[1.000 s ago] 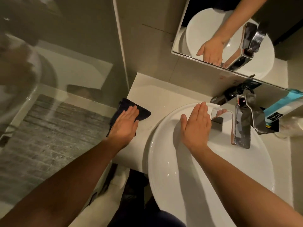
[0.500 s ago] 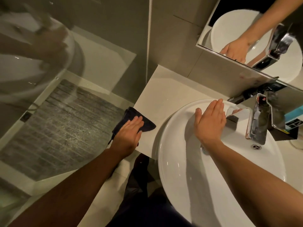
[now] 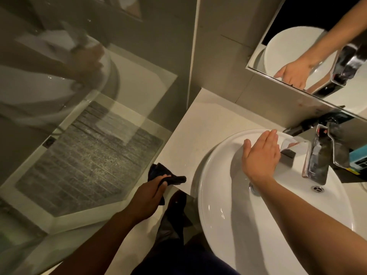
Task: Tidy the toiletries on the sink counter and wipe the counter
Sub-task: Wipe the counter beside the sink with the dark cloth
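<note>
The left hand [image 3: 149,193] has drawn the dark cloth [image 3: 166,176] back along the table [image 3: 200,132] to its near edge. A second ago it lay flat on the cloth, further in from that edge and left of the basin [image 3: 228,215]; now its fingers are curled around the cloth, pinching it, and hand and cloth hang partly off the table's front corner, left of the basin's near rim. The right hand [image 3: 260,155] has not changed: open, palm down, fingers together, it rests on the basin's far inner slope, just left of the tap [image 3: 317,161].

Taking the rest by size with the basin as the mark: the glass shower screen [image 3: 79,116] stands well to its left; the mirror [image 3: 309,56] hangs above and behind it, showing the right hand reflected; the bare strip of table runs from its left rim back to the wall; a teal-and-white toiletry box [image 3: 357,157] peeps out at its far right, behind the tap; the drain [image 3: 317,188] sits inside it, below the tap.

I judge that the left strip has had one full stroke front to back and the cloth is being gathered for a new pass or a move elsewhere. No toiletries show on that strip; the box on the right seems still to need attention, and the table right of the basin is mostly out of view.
</note>
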Motion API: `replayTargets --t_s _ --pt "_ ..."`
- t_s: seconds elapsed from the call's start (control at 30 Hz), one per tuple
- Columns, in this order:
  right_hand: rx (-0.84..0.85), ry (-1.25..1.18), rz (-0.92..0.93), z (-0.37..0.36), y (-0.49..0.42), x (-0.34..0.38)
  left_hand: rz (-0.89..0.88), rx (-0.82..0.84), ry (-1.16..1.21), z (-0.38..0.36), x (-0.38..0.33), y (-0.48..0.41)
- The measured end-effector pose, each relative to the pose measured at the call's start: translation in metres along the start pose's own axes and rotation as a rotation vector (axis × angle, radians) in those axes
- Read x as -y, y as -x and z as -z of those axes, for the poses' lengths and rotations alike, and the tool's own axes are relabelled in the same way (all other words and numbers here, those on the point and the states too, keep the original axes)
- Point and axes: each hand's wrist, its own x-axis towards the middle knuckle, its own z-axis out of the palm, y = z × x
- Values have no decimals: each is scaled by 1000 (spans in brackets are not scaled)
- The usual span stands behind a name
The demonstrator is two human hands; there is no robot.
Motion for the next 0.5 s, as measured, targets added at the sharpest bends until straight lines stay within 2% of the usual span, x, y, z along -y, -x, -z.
replayTargets --t_s 0.1,0.2,0.3,0.4,0.5 --pt "7 1 -2 1 1 0 106 4 264 15 -15 -1" --pt "21 11 -8 3 1 2 135 -11 392 28 -35 -24" --pt "45 37 -17 6 0 4 145 -6 439 35 -59 -61" --pt "60 50 -23 8 0 5 77 32 469 38 -94 -108" --pt "75 65 -26 8 -2 5 -68 19 331 37 -136 -168"
